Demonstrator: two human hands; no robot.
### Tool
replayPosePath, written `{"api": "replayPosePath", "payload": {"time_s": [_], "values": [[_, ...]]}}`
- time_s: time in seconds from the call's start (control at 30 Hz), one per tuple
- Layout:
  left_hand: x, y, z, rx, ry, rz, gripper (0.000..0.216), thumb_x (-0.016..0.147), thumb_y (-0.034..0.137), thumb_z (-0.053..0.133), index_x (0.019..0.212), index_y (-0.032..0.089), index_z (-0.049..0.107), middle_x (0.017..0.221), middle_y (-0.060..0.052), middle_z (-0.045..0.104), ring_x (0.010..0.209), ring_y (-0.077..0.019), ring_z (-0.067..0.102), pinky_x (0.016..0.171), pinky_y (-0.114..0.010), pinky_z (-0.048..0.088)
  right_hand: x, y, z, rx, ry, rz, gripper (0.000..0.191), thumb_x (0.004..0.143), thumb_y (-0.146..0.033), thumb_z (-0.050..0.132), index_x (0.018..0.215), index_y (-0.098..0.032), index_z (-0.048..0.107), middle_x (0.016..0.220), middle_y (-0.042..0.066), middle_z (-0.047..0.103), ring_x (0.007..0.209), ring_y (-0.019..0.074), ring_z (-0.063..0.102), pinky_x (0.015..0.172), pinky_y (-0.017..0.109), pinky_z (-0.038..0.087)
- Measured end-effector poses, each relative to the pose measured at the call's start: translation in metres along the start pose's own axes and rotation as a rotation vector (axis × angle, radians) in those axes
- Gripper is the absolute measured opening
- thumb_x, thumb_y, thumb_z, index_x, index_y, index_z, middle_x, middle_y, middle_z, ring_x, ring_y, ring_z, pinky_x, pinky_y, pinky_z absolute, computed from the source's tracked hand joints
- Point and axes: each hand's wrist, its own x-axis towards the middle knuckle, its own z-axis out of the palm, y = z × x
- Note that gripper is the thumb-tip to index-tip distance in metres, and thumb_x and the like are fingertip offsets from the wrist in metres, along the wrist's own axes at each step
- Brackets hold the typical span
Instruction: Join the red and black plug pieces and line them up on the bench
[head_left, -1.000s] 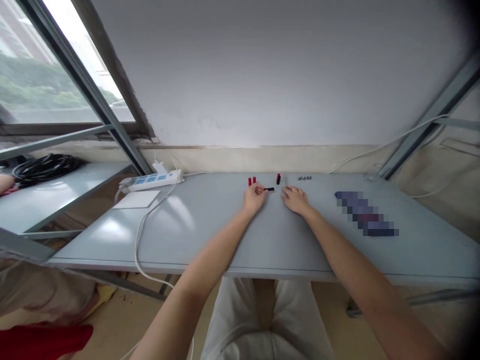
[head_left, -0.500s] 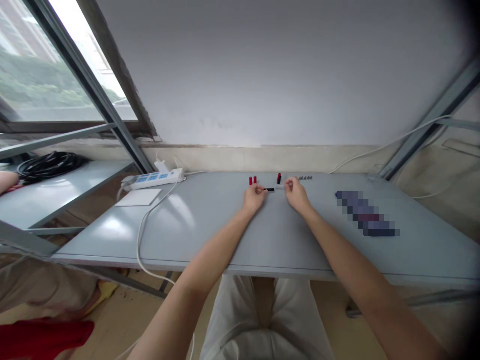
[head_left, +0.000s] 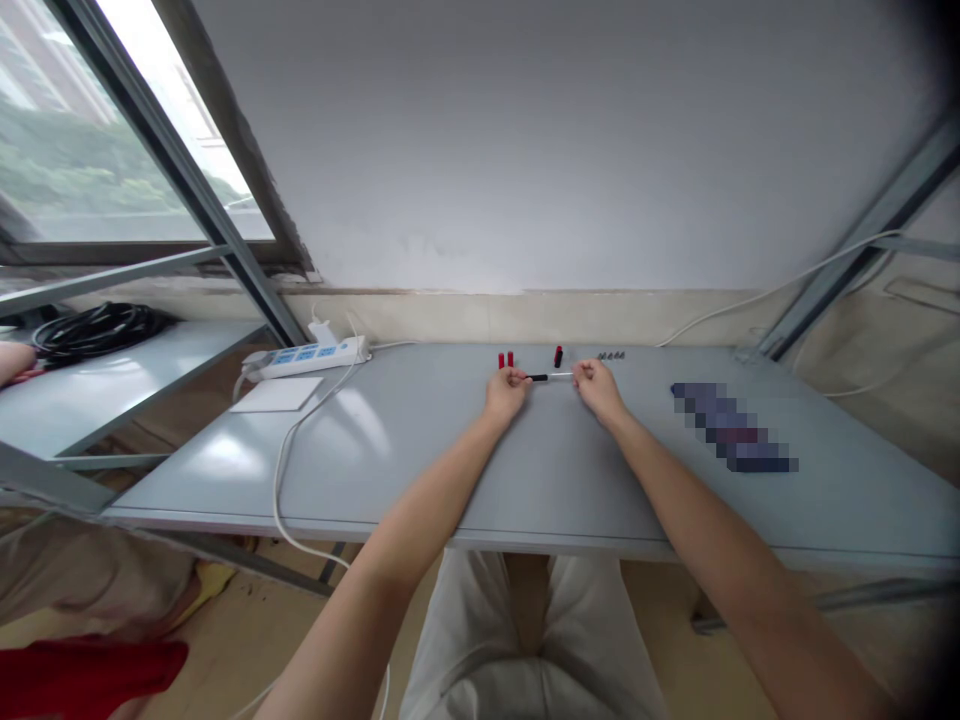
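My left hand (head_left: 507, 390) is closed in a pinch on a small black piece (head_left: 537, 378) near the far side of the grey table (head_left: 420, 450). My right hand (head_left: 598, 386) is closed on a thin light rod (head_left: 561, 376) whose tip meets that black piece between the two hands. Just beyond my left hand stand two small red caps (head_left: 505, 359). A red-and-black piece (head_left: 558, 356) stands beyond the rod. A row of several tiny dark parts (head_left: 611, 355) lies behind my right hand.
A white power strip (head_left: 304, 358) with its cord (head_left: 281, 470) lies at the table's far left, beside a flat white pad (head_left: 276, 396). A blurred dark object (head_left: 733, 428) lies to the right. A coil of black cable (head_left: 90, 330) sits on the left shelf.
My right hand went from resting on the table to reaching toward the back, then came back with the thin rod to meet the black piece held by my left hand.
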Motion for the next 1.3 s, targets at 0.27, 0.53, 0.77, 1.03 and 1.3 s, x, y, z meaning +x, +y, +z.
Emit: {"api": "replayPosePath", "payload": {"time_s": [0.27, 0.53, 0.77, 1.03, 1.3], "values": [[-0.002, 0.008, -0.003, -0.085, -0.042, -0.119, 0.007, 0.07, 0.01, 0.061, 0.069, 0.015, 0.056, 0.063, -0.002, 0.061, 0.052, -0.0069, 0.047, 0.055, -0.02, 0.038, -0.005, -0.005, 0.001, 0.176, -0.039, 0.08, 0.01, 0.079, -0.025, 0.043, 0.072, -0.019, 0.047, 0.061, -0.001, 0.053, 0.051, 0.0105, 0.046, 0.054, 0.024, 0.038], [-0.006, 0.013, -0.004, -0.041, -0.042, -0.171, 0.006, 0.073, 0.01, 0.058, 0.07, 0.015, 0.056, 0.07, -0.005, 0.064, 0.051, -0.0068, 0.045, 0.051, -0.02, 0.036, -0.001, 0.001, 0.002, 0.142, -0.057, 0.073, 0.01, 0.078, -0.027, 0.045, 0.07, -0.021, 0.046, 0.06, 0.0, 0.053, 0.053, 0.0124, 0.048, 0.056, 0.026, 0.038], [-0.006, 0.014, -0.005, -0.039, -0.048, -0.177, 0.003, 0.073, 0.012, 0.059, 0.072, 0.014, 0.057, 0.073, -0.007, 0.064, 0.051, -0.0061, 0.045, 0.048, -0.019, 0.034, 0.0, 0.004, 0.003, 0.117, -0.055, 0.029, 0.01, 0.079, -0.027, 0.046, 0.071, -0.021, 0.046, 0.062, 0.001, 0.055, 0.057, 0.0133, 0.05, 0.059, 0.027, 0.039], [-0.007, 0.014, -0.007, -0.048, -0.17, -0.196, 0.002, 0.074, 0.015, 0.06, 0.075, 0.014, 0.059, 0.075, -0.005, 0.064, 0.046, -0.0048, 0.041, 0.039, -0.019, 0.023, 0.002, 0.004, 0.0, 0.178, -0.028, 0.053, 0.012, 0.078, -0.03, 0.047, 0.072, -0.02, 0.048, 0.061, 0.0, 0.053, 0.055, 0.012, 0.049, 0.055, 0.025, 0.037], [-0.01, 0.018, -0.006, -0.028, -0.229, -0.18, 0.003, 0.073, 0.015, 0.061, 0.075, 0.013, 0.059, 0.071, -0.003, 0.063, 0.046, -0.0047, 0.042, 0.038, -0.019, 0.025, -0.008, -0.01, 0.001, 0.326, -0.096, 0.103, 0.014, 0.077, -0.033, 0.052, 0.074, -0.02, 0.049, 0.062, 0.0, 0.055, 0.051, 0.0099, 0.046, 0.051, 0.024, 0.036]]}}
